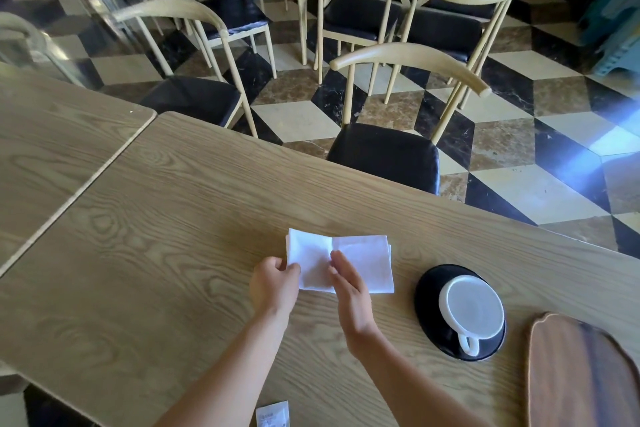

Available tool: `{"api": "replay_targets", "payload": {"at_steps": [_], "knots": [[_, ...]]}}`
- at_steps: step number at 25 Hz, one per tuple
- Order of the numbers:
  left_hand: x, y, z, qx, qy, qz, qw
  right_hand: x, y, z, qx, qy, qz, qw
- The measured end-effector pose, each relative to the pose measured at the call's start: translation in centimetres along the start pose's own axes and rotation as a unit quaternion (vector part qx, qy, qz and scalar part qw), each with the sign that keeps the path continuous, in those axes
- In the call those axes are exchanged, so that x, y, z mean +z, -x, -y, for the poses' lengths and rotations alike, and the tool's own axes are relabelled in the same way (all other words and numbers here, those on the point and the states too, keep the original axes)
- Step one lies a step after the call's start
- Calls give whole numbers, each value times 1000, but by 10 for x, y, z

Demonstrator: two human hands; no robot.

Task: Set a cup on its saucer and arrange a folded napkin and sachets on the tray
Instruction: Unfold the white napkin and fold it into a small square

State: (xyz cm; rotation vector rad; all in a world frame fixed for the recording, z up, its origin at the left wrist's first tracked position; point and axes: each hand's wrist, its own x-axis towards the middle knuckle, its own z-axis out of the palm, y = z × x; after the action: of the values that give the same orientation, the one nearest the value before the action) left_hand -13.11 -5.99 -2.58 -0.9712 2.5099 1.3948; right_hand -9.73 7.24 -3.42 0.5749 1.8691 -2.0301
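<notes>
A white napkin lies on the wooden table, creased down its middle. My left hand pinches the napkin's left flap at its near corner. My right hand rests with flat fingers on the napkin's middle crease. To the right, a white cup stands on a black saucer, handle toward me. A dark wooden tray lies at the lower right, partly out of frame. One white sachet shows at the bottom edge, near the table's front.
A second table adjoins on the left. A chair with a black seat stands at the far edge of the table. More chairs and tables fill the checkered floor beyond.
</notes>
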Motion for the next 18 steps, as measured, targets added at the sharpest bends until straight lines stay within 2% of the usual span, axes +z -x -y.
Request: {"api": "replay_targets", "payload": {"at_steps": [2, 3, 5, 7, 9, 12, 18], "knots": [[0, 5, -3, 11, 34, -3, 999, -10, 3, 6, -39, 16, -52, 998], [-1, 7, -5, 26, 39, -8, 999, -17, 4, 9, -67, 55, -110, 990], [0, 13, -10, 71, 37, -20, 997, -35, 5, 9, -117, 200, -222, 947], [5, 21, -16, 111, 47, -24, 992, -47, 0, 12, -111, 317, -223, 915], [12, 29, -21, 155, 36, -26, 987, -50, -6, 15, -52, 293, -189, 936], [29, 43, -28, 231, -7, -28, 973, -56, -7, 21, 5, 189, -191, 963], [68, 61, -33, 342, -66, 11, 937, -72, -8, 22, -24, 93, -179, 979]]}}
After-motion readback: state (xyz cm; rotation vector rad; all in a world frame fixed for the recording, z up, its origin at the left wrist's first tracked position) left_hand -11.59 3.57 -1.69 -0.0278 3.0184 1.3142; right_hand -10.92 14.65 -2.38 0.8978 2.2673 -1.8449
